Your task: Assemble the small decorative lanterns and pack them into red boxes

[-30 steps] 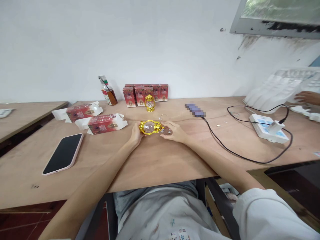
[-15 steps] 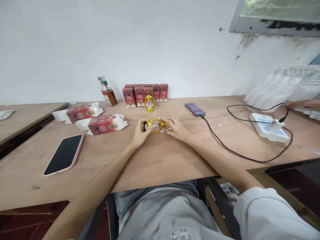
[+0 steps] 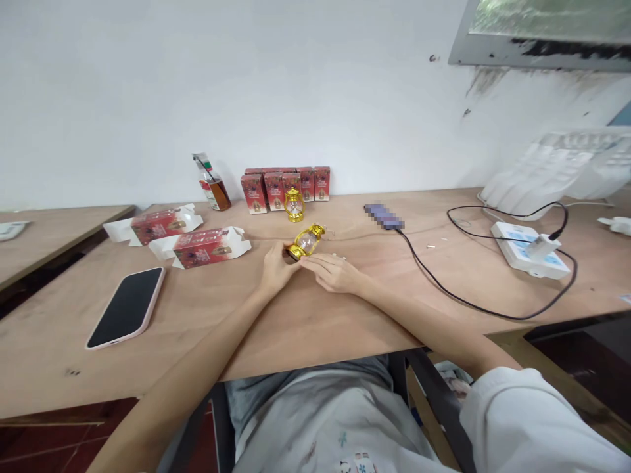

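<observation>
A small gold lantern (image 3: 308, 243) with a clear globe is tilted over the table, its top pointing away and to the right. My left hand (image 3: 277, 268) is closed around its base. My right hand (image 3: 335, 272) has its fingers together and pinches at the base's near side; the fingertips partly hide the underside. A thin wire handle (image 3: 329, 234) sticks out by the lantern's top. Behind it a second gold lantern (image 3: 294, 205) stands upright in front of several small red boxes (image 3: 254, 195).
Two opened red boxes (image 3: 204, 248) lie at left, near a phone (image 3: 125, 307). A bottle (image 3: 215, 187) stands by the wall. At right are a second phone (image 3: 382, 215), its black cable (image 3: 434, 279), a power strip (image 3: 527, 249) and stacked white trays (image 3: 542, 171).
The lantern has turned from lying sideways to pointing away. My right hand has moved from its top to its base. The other person's hand at the right edge has left view.
</observation>
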`<action>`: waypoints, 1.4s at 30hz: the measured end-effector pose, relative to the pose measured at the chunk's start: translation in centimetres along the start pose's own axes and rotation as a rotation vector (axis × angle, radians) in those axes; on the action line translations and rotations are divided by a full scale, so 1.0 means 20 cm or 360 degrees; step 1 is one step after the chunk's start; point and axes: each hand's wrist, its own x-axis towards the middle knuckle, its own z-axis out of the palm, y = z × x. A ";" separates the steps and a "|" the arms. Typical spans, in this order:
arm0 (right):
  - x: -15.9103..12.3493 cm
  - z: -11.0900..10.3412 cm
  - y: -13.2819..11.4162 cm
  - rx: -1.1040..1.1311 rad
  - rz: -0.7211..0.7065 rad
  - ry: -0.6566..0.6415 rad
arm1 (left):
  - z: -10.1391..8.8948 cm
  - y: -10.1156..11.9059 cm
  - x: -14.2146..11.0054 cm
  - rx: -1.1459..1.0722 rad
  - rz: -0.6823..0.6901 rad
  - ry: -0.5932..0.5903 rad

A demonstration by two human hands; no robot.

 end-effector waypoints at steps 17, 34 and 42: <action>0.02 0.00 0.15 0.2259 0.1794 0.0903 | 0.03 0.04 0.00 -0.0767 -0.0329 -0.0271; 0.02 -0.10 0.15 0.2274 0.1612 0.0613 | 0.02 0.03 0.01 -0.0801 -0.0388 -0.0382; 0.01 -0.06 0.10 0.0829 0.1248 0.0931 | 0.01 -0.01 0.02 -0.0618 -0.0290 -0.0157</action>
